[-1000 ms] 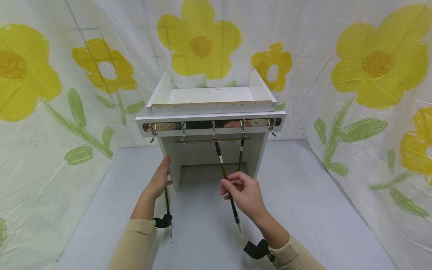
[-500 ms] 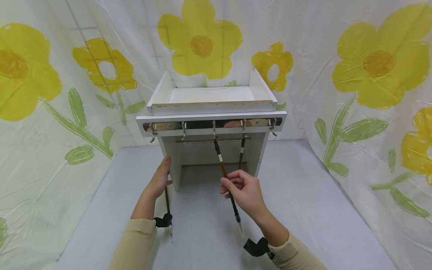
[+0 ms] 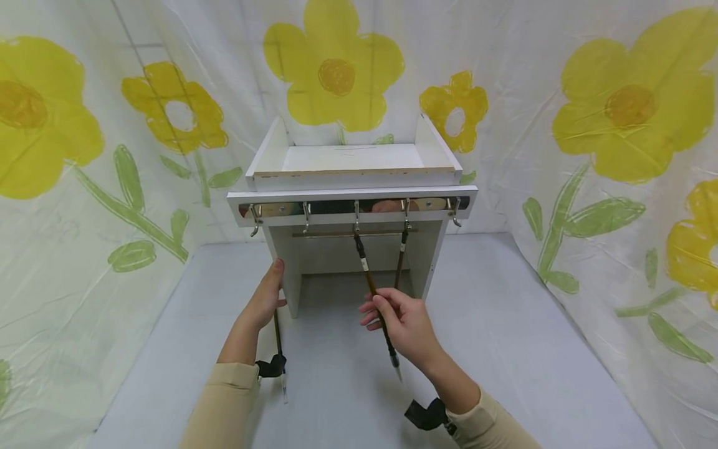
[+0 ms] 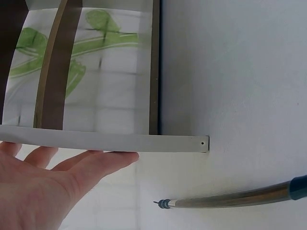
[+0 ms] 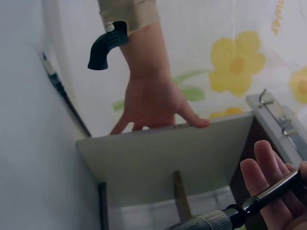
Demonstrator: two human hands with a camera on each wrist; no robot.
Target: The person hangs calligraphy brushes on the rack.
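Observation:
A dark brown calligraphy brush [image 3: 367,274] with a clear cap on its lower end slants down from the middle hook [image 3: 356,218]. My right hand [image 3: 412,327] pinches its shaft, thumb in front and fingers behind; whether its loop sits on the hook is too small to tell. On the neighbouring hook to the right hangs a second brush [image 3: 401,259]. My left hand [image 3: 262,299] presses its extended fingers against the left side panel [image 4: 115,142] of the white wooden rack [image 3: 353,181]. A third capped brush [image 4: 230,199] lies on the table beside that panel.
Several metal hooks line a shiny strip [image 3: 331,208] across the rack's front, and a thin rod [image 3: 325,235] runs below it. The pale table [image 3: 499,324] stretches out on both sides. A flowered curtain [image 3: 516,106] hangs behind.
The right hand's fingers have loosened and spread a little, and its grip has shifted slightly down the brush. The brush's upper end has edged a little left. The left hand stays put.

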